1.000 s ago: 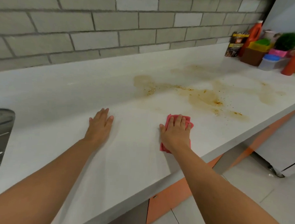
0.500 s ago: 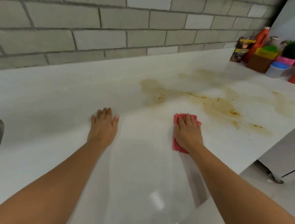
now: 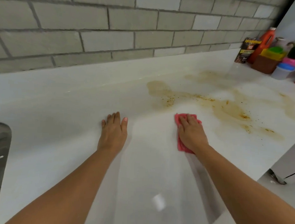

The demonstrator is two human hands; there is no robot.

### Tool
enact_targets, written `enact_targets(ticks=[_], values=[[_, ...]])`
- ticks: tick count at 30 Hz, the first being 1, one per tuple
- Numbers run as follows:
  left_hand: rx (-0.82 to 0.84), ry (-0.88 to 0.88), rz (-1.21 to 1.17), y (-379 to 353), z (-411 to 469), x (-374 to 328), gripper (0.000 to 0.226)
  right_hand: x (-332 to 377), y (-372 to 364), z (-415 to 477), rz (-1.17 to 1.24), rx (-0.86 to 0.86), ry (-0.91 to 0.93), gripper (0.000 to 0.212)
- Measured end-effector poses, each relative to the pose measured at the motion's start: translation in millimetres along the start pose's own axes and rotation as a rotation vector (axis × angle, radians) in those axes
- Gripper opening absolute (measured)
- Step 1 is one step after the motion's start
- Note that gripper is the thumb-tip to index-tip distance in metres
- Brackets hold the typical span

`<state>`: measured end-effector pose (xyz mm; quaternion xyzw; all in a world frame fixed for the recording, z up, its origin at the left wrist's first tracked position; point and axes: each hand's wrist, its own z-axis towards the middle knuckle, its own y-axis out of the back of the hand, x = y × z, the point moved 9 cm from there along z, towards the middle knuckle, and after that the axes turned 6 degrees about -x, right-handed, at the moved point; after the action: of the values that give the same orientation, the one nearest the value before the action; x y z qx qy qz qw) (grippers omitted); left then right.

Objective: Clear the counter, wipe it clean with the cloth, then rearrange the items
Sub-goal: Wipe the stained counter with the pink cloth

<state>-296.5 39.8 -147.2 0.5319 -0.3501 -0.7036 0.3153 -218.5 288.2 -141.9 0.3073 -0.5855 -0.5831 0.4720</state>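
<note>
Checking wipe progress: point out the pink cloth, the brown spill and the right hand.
pink cloth (image 3: 181,146): head view, exposed lower-left edge.
brown spill (image 3: 231,112): head view, thick middle patch.
right hand (image 3: 192,135): head view, back of the hand.

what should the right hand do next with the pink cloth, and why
Probably slide the right hand, pressing flat on the folded pink cloth, forward and rightward into the brown speckled stain on the white counter: it lies just beyond the cloth, unwiped.
</note>
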Motion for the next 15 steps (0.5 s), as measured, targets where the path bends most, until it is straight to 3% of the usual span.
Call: enact_targets(ticks=[3,9,12,15], values=[[-0.001,0.005,-0.032,0,0,0,0.056,35,-12,34,-0.031,-0.012,-0.019,0.052],[-0.081,0.003,-0.108,8,2,3,0.050,132,-24,-22,0.085,0.109,0.394,0.048],[-0.094,0.016,-0.132,8,4,5,0.049,105,-9,-63,0.131,0.095,0.498,0.051],[-0.076,0.036,-0.124,5,4,8,0.051,51,-4,-42,0.083,0.069,0.318,0.047]])
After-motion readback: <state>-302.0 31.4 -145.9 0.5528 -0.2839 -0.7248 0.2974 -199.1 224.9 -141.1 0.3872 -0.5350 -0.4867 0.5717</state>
